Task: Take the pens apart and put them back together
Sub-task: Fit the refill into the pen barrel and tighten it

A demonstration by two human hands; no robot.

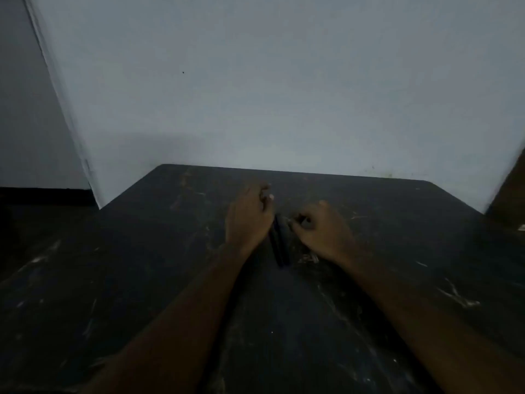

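Table (142, 308): dark, scuffed. Pens (279, 245): dark, lying together at centre between the hands, pointing away from the viewer. Right hand (321, 228): fingers curled, tips near the pens' far end; grip too dim to tell. Left hand (248, 216): just beside the pens, fingers bent; hold likewise unclear. Advice: steady one barrel, twist gently, keep small parts together. Wall (284, 95): pale.

A dark desk (142, 265) fills the lower half of the view; its top is scratched and has many pale marks. Behind it stands a plain pale wall (284, 81). At the left, a black strip (42, 196) runs along the wall foot. A brown, blurred thing (511, 191) shows at the right edge.
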